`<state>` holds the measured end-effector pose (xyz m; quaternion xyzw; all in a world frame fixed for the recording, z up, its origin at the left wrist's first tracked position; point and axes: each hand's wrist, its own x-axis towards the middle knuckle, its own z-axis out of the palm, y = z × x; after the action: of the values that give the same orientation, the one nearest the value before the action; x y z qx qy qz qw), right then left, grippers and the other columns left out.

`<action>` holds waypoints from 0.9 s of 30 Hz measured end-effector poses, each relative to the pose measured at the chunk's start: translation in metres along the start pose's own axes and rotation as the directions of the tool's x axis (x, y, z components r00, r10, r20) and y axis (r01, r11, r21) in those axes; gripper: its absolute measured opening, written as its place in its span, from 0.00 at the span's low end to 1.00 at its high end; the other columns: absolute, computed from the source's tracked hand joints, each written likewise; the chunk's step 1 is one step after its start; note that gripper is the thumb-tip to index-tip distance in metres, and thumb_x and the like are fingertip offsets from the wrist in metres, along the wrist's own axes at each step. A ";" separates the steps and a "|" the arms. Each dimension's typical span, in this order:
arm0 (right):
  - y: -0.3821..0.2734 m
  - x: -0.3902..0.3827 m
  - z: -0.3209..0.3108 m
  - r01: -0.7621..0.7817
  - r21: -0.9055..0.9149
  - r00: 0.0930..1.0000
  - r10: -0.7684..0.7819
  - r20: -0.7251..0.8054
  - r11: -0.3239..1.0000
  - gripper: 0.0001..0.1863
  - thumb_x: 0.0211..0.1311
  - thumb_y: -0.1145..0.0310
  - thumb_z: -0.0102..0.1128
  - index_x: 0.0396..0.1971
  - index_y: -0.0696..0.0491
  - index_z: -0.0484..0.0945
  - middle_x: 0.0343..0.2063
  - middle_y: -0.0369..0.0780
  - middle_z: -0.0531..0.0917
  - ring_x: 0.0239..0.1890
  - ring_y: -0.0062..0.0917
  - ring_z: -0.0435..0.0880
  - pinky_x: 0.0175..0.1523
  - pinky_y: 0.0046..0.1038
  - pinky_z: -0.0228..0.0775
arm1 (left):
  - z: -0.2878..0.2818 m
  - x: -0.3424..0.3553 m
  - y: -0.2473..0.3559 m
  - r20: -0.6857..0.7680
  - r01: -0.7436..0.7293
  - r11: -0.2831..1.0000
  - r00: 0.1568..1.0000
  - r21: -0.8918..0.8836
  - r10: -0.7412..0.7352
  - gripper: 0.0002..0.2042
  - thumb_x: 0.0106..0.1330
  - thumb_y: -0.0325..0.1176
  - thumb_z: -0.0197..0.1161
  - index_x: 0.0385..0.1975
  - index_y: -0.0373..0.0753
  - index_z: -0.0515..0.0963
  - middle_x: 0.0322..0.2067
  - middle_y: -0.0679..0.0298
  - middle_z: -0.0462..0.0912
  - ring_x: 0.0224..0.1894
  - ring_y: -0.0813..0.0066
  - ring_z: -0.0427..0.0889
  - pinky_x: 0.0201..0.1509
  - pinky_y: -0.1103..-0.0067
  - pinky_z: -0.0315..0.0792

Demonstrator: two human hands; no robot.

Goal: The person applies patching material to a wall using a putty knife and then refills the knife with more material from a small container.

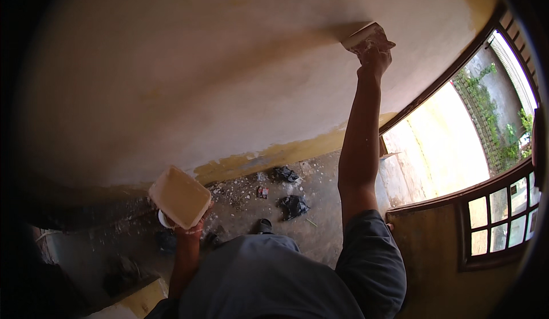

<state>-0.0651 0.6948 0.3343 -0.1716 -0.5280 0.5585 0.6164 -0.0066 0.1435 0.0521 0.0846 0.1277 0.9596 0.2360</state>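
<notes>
High on the wall [229, 84], toward the right, my right hand [376, 58] is closed round a wide putty scraper [359, 35]. The scraper's blade lies against the surface, and pale paste smears both the hand and the tool. Low on the left, my left hand [195, 228] grips a pale, square plastering board [182, 197] with rounded corners, mostly from beneath. Part of that hand is hidden by the board. Whitish coating covers most of the wall, while a yellowish band [274, 152] shows along its bottom.
White crumbs and black plastic bags [293, 206] litter the floor [326, 227], beside a small red packet [262, 192]. A round white rim [164, 219] shows below the board. To the right are a bright doorway [440, 141] and a wooden-framed, paned door leaf [498, 219].
</notes>
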 end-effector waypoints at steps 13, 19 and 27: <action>-0.061 -0.242 0.106 0.861 0.078 0.108 -0.331 0.937 0.503 0.05 0.59 0.72 0.58 0.35 0.49 0.77 0.31 0.39 0.84 0.40 0.35 0.84 0.39 0.37 0.82 | 0.039 0.000 0.007 -0.153 0.042 0.989 0.988 0.139 -0.020 0.33 0.67 0.65 0.47 0.67 0.52 0.62 0.60 0.57 0.73 0.56 0.47 0.77 0.46 0.41 0.77; -0.062 -0.269 0.070 0.574 -0.214 0.525 -0.155 0.837 0.791 0.12 0.57 0.75 0.61 0.43 0.53 0.79 0.36 0.45 0.85 0.40 0.33 0.86 0.41 0.32 0.79 | 0.023 0.021 0.005 0.278 0.001 0.994 0.960 0.106 -0.031 0.34 0.66 0.60 0.54 0.66 0.47 0.62 0.58 0.56 0.74 0.55 0.51 0.78 0.47 0.49 0.79; 0.007 -0.030 -0.009 0.048 -0.568 0.940 -0.230 -0.254 0.822 0.13 0.63 0.65 0.61 0.41 0.59 0.79 0.40 0.43 0.84 0.44 0.36 0.84 0.51 0.38 0.77 | 0.007 0.017 -0.001 0.119 -0.009 0.999 0.993 -0.053 0.015 0.41 0.61 0.59 0.62 0.69 0.42 0.57 0.62 0.53 0.69 0.63 0.54 0.72 0.59 0.53 0.75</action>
<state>-0.0556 0.6747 0.3111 -0.3889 -0.5743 0.3006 0.6547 -0.0193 0.1533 0.0606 0.1363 0.0874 0.9573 0.2396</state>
